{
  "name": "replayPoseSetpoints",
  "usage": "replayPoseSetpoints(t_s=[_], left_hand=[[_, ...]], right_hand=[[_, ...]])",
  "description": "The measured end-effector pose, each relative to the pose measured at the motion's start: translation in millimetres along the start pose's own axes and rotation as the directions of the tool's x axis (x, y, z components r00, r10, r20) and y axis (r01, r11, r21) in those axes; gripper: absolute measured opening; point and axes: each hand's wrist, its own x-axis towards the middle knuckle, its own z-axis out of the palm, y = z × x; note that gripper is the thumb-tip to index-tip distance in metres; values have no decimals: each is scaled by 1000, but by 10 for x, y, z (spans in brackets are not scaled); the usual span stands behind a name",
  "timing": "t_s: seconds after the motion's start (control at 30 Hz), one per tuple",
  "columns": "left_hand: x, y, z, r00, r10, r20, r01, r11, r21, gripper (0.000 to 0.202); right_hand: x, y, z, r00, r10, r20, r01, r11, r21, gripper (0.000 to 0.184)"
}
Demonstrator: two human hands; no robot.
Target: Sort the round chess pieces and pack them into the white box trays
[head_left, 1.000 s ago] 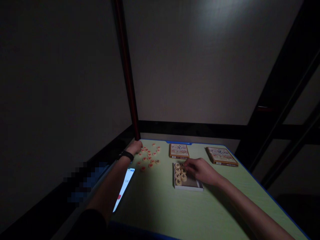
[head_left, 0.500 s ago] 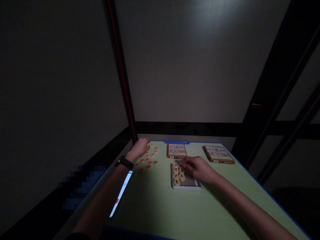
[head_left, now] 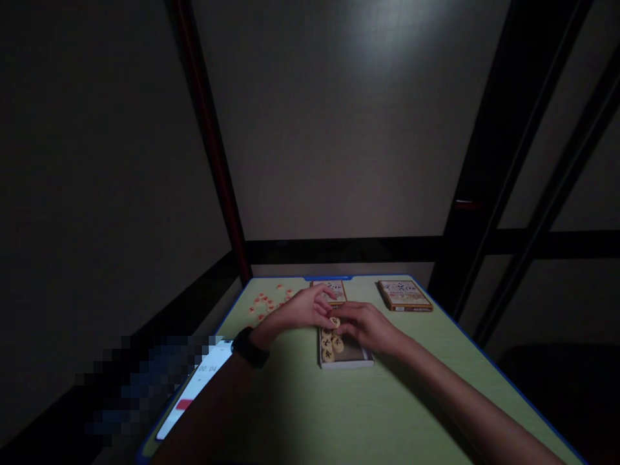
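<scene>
My left hand point(head_left: 306, 308), with a black watch point(head_left: 249, 347) on its wrist, reaches over the left side of an open white-edged box point(head_left: 346, 365). My right hand point(head_left: 372, 327) comes in from the other side, and the fingertips of both meet above the box. Between them a round, pale Chinese chess piece point(head_left: 335, 321) with a dark character is pinched. Inside the box, several like pieces point(head_left: 328, 356) lie in columns along the left; my hands hide its far part. Loose pieces with red marks point(head_left: 261, 299) lie scattered at the table's far left.
Behind my hands stands a closed printed box point(head_left: 339, 294), partly covered by my left fingers. Another printed box point(head_left: 404, 295) rests at the back right. A lit phone point(head_left: 194, 391) lies along the left edge of the green table point(head_left: 310, 413). Walls rise behind.
My left hand has moved right from the scattered pieces to meet my right hand over the open box. My right hand stays over the box. The view has shifted a little.
</scene>
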Motion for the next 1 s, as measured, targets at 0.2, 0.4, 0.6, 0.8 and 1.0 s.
replayPoseSetpoints(t_s=[0.2,0.4,0.6,0.8,1.0], left_hand=[[-141,-147,-335,984,-29,-175,130,789,601,21],[-367,-365,-542,959,-141,-244,282,484,828,17],[-374,-454,-543,970,-129,-205,242,464,852,14],[-362,-421,-501,967,-134,-217,255,466,848,14],[-380,-301,-426,965,-136,-225,263,443,857,13]], right_hand=[[-34,42,-139,921,261,288,-254,965,-64,22],[-40,76,-117,854,322,409,-297,947,-124,26],[-25,76,-61,842,348,412,-314,937,-151,29],[-29,82,-33,840,356,410,-334,934,-126,26],[-30,89,-4,845,341,412,-328,939,-104,25]])
